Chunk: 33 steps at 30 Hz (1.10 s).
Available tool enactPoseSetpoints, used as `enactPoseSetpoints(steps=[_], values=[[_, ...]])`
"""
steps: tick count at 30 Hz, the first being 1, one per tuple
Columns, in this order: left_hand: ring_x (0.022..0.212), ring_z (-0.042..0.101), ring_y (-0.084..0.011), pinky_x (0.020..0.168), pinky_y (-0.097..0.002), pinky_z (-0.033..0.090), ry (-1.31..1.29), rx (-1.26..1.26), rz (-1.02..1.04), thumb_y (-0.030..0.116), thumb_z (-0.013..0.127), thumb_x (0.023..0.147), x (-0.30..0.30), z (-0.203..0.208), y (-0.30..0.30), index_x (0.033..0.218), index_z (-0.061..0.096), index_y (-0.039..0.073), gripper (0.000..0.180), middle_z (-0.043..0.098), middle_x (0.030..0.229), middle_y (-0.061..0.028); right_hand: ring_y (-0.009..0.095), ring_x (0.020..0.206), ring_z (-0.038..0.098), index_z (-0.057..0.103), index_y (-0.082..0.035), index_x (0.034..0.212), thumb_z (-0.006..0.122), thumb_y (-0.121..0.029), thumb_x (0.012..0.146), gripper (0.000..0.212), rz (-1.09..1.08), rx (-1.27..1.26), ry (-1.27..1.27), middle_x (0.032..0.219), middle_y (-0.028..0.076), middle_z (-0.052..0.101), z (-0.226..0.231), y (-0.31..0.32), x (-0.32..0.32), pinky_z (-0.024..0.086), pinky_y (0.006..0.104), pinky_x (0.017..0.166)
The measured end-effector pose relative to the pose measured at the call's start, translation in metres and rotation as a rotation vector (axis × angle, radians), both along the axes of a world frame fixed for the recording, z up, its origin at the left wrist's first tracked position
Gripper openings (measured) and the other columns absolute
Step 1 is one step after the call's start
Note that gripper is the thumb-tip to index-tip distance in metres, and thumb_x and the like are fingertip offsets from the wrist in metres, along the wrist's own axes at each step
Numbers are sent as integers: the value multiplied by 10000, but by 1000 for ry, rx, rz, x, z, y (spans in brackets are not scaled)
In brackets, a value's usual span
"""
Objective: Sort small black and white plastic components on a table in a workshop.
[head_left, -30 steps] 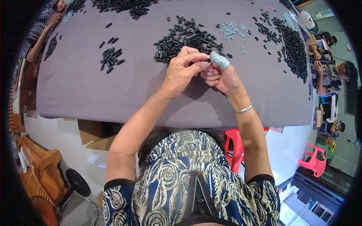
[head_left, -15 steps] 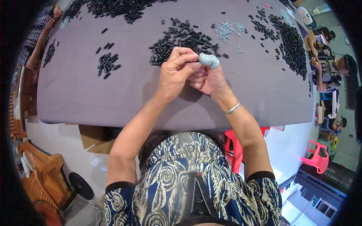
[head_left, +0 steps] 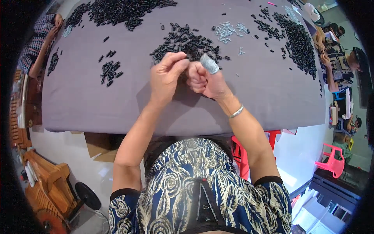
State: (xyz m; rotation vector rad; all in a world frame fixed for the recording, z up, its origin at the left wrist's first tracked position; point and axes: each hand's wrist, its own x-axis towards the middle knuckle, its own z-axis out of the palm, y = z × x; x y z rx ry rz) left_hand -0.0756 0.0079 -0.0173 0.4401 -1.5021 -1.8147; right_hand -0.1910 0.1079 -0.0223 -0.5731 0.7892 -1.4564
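Note:
My left hand (head_left: 164,78) is closed in a pinch, thumb against forefinger, just in front of a pile of small black cylinders (head_left: 187,41). What sits between those fingertips is too small and hidden to make out. Right beside it, my right hand (head_left: 205,80) is curled into a fist with the thumb raised. A grey textured cover (head_left: 209,63) wraps that thumb. Anything inside the right fist is hidden from view. Both hands hover over the grey tablecloth (head_left: 97,105), nearly touching each other.
A small group of black cylinders (head_left: 110,72) lies to the left; larger heaps stand far left and right (head_left: 300,48). Small pale pieces (head_left: 225,31) lie beyond my right hand. Other people's arms (head_left: 43,50) show at the table's sides. A red stool (head_left: 241,156) stands below.
My hands have drawn apart slightly, the left one shifting left. The right thumb has lifted upright from its bent position against the left fingers.

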Motion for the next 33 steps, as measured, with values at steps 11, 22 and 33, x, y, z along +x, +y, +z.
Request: enactPoseSetpoints(steps=[11,22,33], values=[[725,600,-194,656,-300,476,-659,-895,558,56,633,809,86,0,-96,935,670,28,134,597,813,-79,44,474,376,527,-41,699,568,-338,907,366,-37,-352,884,573,-46,430,0,4,12,288,217,409],[803,587,-208,732,-322,481,-488,-1009,552,-12,607,767,63,0,-90,1036,634,17,271,578,897,-89,46,455,369,394,-110,549,527,-173,862,345,-683,-163,754,533,-38,397,9,18,-18,243,222,377],[663,566,-120,608,-242,458,-237,-653,284,21,654,804,4,11,-18,956,651,42,154,585,799,-40,127,628,525,602,-28,843,638,-104,825,85,-712,220,1531,674,37,520,17,57,-83,431,266,574]])
